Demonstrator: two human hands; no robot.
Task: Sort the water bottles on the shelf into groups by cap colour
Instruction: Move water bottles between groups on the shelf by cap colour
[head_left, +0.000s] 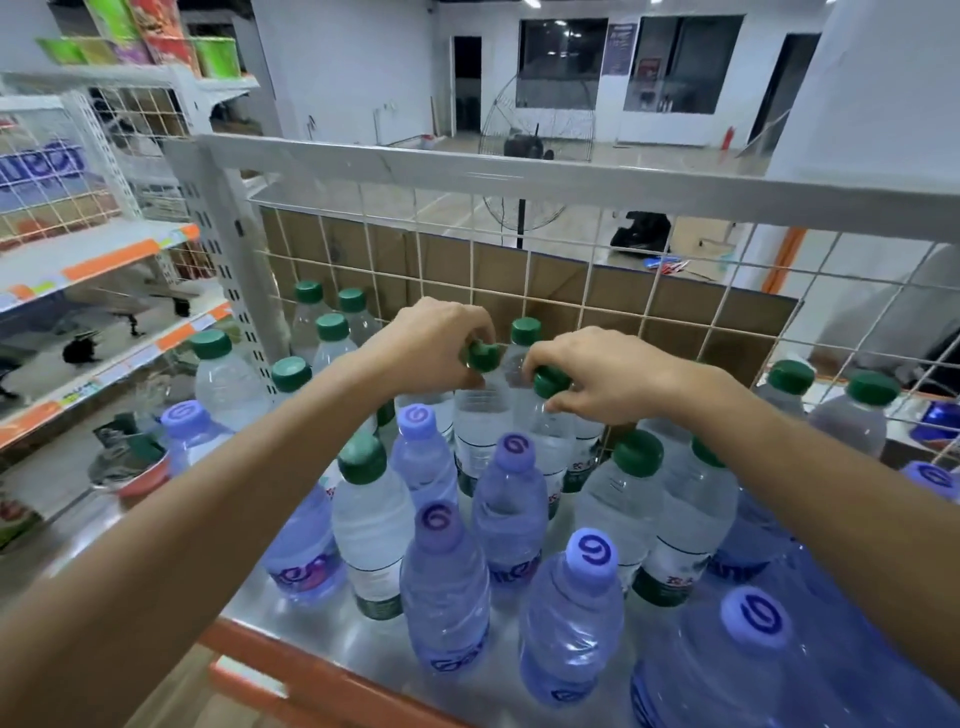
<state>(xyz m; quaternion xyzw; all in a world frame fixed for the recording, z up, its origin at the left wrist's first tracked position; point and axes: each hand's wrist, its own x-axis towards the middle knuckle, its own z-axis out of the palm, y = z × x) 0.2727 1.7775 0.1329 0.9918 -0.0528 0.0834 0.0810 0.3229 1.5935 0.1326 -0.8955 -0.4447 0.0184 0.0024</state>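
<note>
On the shelf (332, 631), left hand (436, 343) and right hand (602, 374) each pinch a green cap (483, 356) — purple caps (592, 556) bear swirls.

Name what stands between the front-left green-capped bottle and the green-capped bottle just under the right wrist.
Head view: two stand there, a rear purple-capped bottle and a nearer purple-capped bottle.
</note>
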